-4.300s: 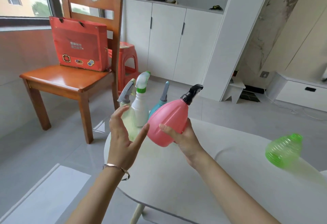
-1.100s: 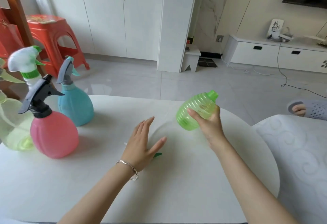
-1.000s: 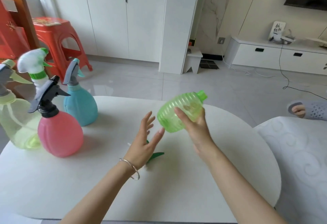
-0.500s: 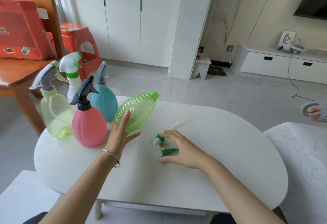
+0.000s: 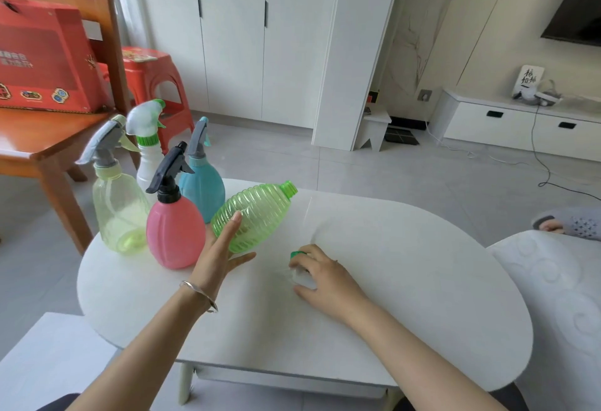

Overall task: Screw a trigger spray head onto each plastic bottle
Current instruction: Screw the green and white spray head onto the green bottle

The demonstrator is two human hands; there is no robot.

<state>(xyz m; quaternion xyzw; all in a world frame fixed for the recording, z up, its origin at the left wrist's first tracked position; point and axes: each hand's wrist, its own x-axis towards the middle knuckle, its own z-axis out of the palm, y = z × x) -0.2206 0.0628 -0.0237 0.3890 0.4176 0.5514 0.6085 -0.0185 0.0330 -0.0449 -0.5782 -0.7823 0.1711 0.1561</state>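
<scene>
with our left hand [image 5: 218, 253] we are gripping the green bottle [image 5: 253, 215] from below, fingers spread along its ribbed side, and it is tilting with its bare threaded neck pointing up and to the right above the white table [image 5: 406, 297]. our right hand [image 5: 320, 275] is closing over the spray head [image 5: 297, 269] lying on the table just right of the bottle, only its green collar and a bit of white showing. four capped bottles are standing together at the left end: pink [image 5: 174, 232], blue [image 5: 203, 189], white [image 5: 148, 157] and pale yellow [image 5: 118, 209].
</scene>
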